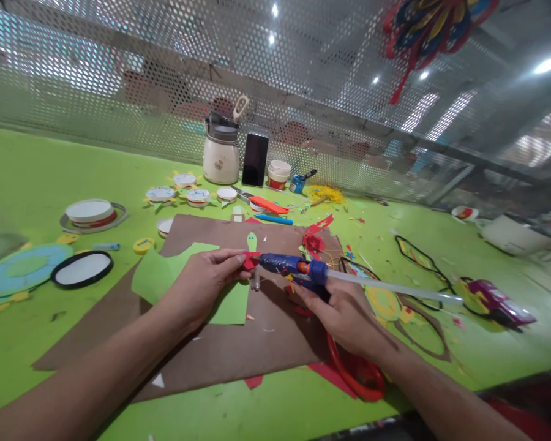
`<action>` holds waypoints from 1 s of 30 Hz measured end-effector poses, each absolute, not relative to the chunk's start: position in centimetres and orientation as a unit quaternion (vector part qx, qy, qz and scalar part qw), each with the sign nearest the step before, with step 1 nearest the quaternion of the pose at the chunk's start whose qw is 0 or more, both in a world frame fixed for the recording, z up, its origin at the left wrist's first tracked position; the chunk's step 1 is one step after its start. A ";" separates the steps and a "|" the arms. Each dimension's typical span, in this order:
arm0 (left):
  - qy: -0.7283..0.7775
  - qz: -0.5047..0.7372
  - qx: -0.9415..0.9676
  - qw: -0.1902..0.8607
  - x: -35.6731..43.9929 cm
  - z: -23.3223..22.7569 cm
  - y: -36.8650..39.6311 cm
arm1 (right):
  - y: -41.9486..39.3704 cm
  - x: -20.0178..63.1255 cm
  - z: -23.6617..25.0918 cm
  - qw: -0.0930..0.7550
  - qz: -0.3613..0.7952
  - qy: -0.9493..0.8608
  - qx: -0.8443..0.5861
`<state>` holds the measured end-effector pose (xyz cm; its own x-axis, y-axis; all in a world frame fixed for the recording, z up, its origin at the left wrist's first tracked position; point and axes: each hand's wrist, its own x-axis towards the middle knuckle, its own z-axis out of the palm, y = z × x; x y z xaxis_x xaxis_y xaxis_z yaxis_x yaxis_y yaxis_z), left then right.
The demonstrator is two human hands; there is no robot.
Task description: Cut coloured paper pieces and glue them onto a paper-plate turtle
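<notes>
My right hand [344, 315] grips a blue glue gun [294, 266] with a clear glue stick [386, 286] sticking out of its back toward the right. The gun's nozzle points left and meets a small red paper piece [248, 261] pinched in the fingers of my left hand [202, 285]. Both hands hover over a brown cardboard sheet [239, 343] on the green table [37, 171]. A green paper sheet [158, 275] lies under my left hand.
Red scissors [358, 373] lie by my right wrist. At the back stand a white jar [221, 156], a dark phone [255, 159], a small cup [278, 174]. Round lids [90, 211], paper cut-outs and scraps lie left. A perforated metal wall [119, 92] closes the far edge.
</notes>
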<state>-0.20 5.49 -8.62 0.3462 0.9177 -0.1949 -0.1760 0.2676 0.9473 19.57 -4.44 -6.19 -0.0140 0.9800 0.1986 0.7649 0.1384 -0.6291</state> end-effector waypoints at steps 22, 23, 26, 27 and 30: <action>0.393 0.408 0.450 0.690 -0.2 -8.8 5.6 | -4.9 20.1 -6.4 0.312 0.238 -0.673 -0.627; 0.391 0.412 0.444 0.693 -0.2 -8.9 5.7 | -4.9 20.3 -6.5 0.310 0.235 -0.671 -0.631; 0.388 0.423 0.420 0.703 -0.2 -9.0 5.9 | -4.8 21.0 -6.9 0.303 0.208 -0.668 -0.646; 0.389 0.428 0.412 0.704 -0.2 -8.9 5.9 | -4.8 21.3 -6.9 0.305 0.195 -0.671 -0.647; 0.391 0.437 0.402 0.703 -0.3 -8.7 5.9 | -4.7 22.3 -6.3 0.325 0.147 -0.695 -0.624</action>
